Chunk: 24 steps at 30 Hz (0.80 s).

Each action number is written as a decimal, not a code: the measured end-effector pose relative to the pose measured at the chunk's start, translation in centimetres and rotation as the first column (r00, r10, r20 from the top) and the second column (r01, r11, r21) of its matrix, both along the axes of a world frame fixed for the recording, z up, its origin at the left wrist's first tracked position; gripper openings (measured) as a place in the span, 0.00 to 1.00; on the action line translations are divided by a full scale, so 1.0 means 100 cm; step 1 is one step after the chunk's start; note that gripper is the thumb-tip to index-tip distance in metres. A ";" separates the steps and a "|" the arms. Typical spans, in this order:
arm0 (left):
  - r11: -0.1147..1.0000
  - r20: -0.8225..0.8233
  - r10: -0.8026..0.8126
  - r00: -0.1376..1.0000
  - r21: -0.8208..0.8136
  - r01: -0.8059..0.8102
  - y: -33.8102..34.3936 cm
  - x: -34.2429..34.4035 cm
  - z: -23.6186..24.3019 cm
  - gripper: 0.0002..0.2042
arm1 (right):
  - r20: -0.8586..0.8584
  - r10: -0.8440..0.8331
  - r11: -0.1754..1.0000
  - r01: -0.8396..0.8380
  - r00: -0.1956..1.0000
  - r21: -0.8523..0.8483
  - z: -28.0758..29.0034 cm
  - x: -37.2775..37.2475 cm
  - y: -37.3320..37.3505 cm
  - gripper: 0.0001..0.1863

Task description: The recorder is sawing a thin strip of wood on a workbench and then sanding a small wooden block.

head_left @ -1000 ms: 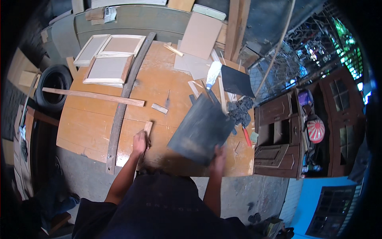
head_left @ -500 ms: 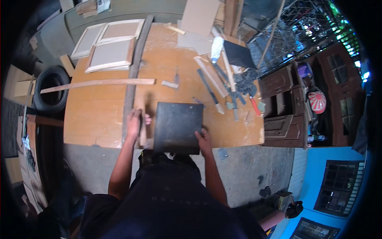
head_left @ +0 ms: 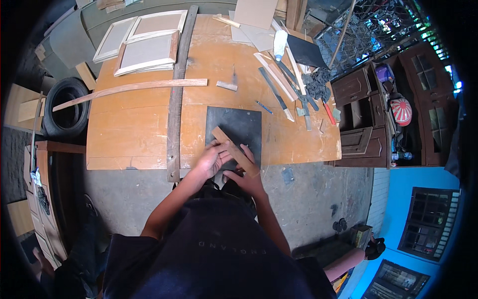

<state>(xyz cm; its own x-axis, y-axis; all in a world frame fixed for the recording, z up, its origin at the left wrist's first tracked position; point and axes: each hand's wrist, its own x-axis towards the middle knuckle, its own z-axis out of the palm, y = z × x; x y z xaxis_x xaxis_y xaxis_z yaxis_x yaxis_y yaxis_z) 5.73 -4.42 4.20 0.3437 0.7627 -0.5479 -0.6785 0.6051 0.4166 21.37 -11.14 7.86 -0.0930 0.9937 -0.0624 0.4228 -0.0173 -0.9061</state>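
Observation:
I hold a short wooden strip [head_left: 232, 149] slantwise over a square black board [head_left: 234, 117], which lies at the table's front edge. Curled at the strip's left side is my left hand [head_left: 213, 160], palm turned up, its fingers partly behind the wood. Around the lower end, my right hand [head_left: 247, 178] is closed with the thumb apart on the near side. The two hands cover the board's lower part.
A long dark bar [head_left: 175, 107] crosses the orange-brown table [head_left: 129, 134], with a thin wooden batten [head_left: 144, 89] over it. Pale wooden frames [head_left: 149, 54] lie far left. A blue pen [head_left: 264, 106], a white bottle [head_left: 280, 44] and several strips lie right.
The wooden strip has moved right, from beside the black board to above it, and tilted. My right hand has let go of the board's edge and taken the strip's lower end.

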 end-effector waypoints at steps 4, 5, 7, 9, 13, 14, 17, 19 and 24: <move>0.966 -0.002 -0.257 0.966 0.022 0.257 -0.012 0.015 0.004 0.11 | -0.154 -0.272 0.941 0.296 0.950 0.165 -0.013 -0.015 -0.007 0.31; 0.955 -0.082 -0.296 0.952 0.006 0.297 -0.013 0.020 0.002 0.10 | -0.142 -0.296 0.918 0.323 0.944 0.229 -0.024 -0.012 -0.002 0.26; 0.909 -0.258 -0.405 0.877 -0.009 0.417 -0.011 0.021 -0.001 0.08 | -0.040 -0.412 0.872 0.406 0.910 0.271 -0.022 -0.010 0.006 0.16; 0.840 -0.640 -0.258 0.723 0.221 0.495 0.001 0.019 -0.022 0.09 | -0.053 -0.466 0.863 0.467 0.883 0.192 -0.030 -0.001 0.022 0.15; 0.606 -0.920 0.377 0.110 0.334 0.722 0.029 0.030 -0.015 0.15 | 0.183 -0.478 0.870 0.435 0.859 0.232 -0.032 0.033 0.058 0.10; 0.506 -0.760 0.645 -0.080 0.346 0.790 0.034 0.030 -0.026 0.19 | 0.185 -0.468 0.876 0.425 0.864 0.229 -0.034 0.035 0.069 0.10; 0.504 -0.798 0.573 -0.188 0.161 0.849 0.045 0.023 -0.053 0.24 | 0.314 -0.411 0.905 0.341 0.856 0.255 -0.029 0.028 0.096 0.08; 0.504 -0.813 0.549 -0.193 0.137 0.853 0.042 0.023 -0.060 0.25 | 0.267 -0.385 0.911 0.317 0.884 0.265 -0.043 0.028 0.104 0.09; 0.502 -0.821 0.537 -0.192 0.129 0.855 0.047 0.024 -0.058 0.26 | 0.331 -0.263 0.953 0.190 0.906 0.236 -0.068 0.028 0.102 0.11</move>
<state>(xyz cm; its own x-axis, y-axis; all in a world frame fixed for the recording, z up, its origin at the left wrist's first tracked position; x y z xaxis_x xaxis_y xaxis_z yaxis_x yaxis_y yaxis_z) 8.16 0.29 -1.64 0.3225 0.9389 0.1203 0.8482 -0.3431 0.4035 24.14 -0.95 1.10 0.1278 0.9808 0.1472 0.7219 0.0098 -0.6920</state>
